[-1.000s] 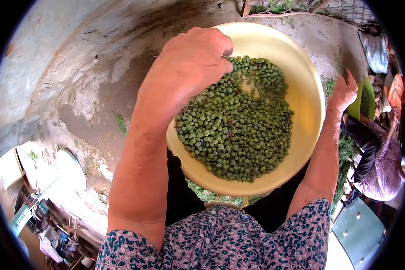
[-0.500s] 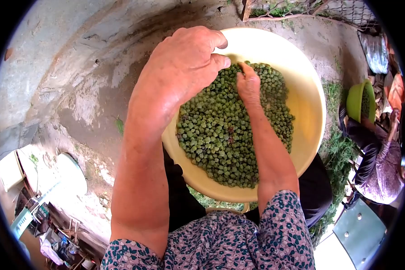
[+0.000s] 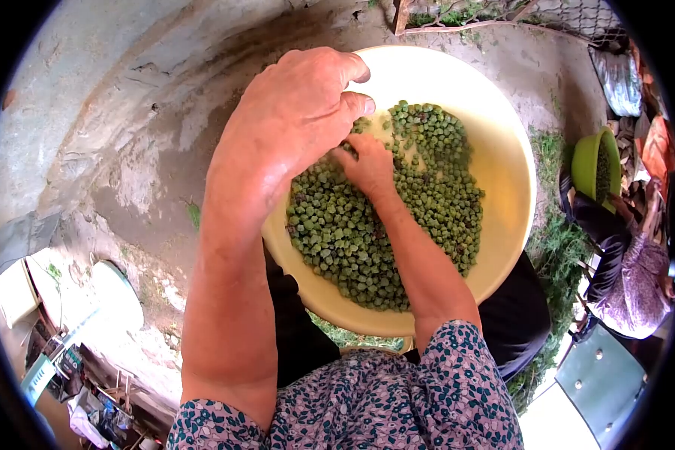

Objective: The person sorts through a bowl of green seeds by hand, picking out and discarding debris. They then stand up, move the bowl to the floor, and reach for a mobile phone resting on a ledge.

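A large pale-yellow basin [image 3: 506, 180] sits over my lap, holding a heap of small, knobbly green pods [image 3: 352, 247] whose exact kind I cannot make out. My left hand [image 3: 300, 101] is raised over the basin's far-left side. Its thumb and forefinger are curved and apart, with nothing visible between them; its other fingers are hidden. Lower down, my right hand [image 3: 369, 163] reaches among the pods under my left wrist. Its thumb and fingers are spread against the heap, their tips partly hidden. A thin strip of basin floor shows through the pods to its right.
At the right, another person [image 3: 630, 285] sits with a lime-green basin [image 3: 596, 165] of similar pods. Green plants [image 3: 559, 247] lie on the ground between us. A pale wall [image 3: 105, 97] rises on the left, and a wire fence [image 3: 577, 19] stands at the far right.
My right hand has swept left through the pods, from near the basin's far middle to beneath my left wrist, uncovering a strip of basin floor. My left hand keeps its pose.
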Demonstrator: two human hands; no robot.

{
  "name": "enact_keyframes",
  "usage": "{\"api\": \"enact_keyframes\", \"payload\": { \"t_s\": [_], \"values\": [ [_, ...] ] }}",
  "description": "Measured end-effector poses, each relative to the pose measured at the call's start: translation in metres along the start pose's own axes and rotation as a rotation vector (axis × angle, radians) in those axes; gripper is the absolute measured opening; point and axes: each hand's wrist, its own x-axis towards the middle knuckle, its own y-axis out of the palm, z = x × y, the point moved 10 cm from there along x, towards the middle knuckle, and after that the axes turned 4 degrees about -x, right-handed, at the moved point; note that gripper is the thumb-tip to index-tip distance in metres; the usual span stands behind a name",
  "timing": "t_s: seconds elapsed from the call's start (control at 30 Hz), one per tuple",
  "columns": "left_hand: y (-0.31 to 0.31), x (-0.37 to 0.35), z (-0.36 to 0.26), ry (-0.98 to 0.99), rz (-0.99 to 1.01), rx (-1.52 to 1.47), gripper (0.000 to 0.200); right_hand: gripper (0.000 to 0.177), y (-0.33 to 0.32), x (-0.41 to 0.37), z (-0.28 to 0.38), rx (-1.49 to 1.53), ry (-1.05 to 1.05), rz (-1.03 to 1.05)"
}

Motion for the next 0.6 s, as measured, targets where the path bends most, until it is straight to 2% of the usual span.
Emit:
{"api": "enact_keyframes", "payload": {
  "t_s": [0.13,0.2,0.3,0.43,0.6],
  "values": [
    [0.003,0.000,0.003,0.003,-0.010,0.013,0.030,0.034,-0.019,-0.047,0.033,0.034,-0.060,-0.003],
    [0.003,0.000,0.004,0.008,-0.014,0.001,0.029,0.034,-0.041,-0.068,0.056,0.027,-0.178,-0.109],
    [0.002,-0.001,0.000,0.063,-0.024,0.011,0.029,0.032,-0.049,-0.088,0.066,0.052,-0.239,-0.098],
    [0.002,0.000,0.002,0.016,-0.016,0.008,0.030,0.018,-0.059,-0.100,0.071,0.121,-0.233,-0.158],
    [0.003,0.000,0.004,-0.009,0.000,0.002,0.031,0.014,-0.064,-0.097,0.069,0.143,-0.211,-0.193]
  ]
}}
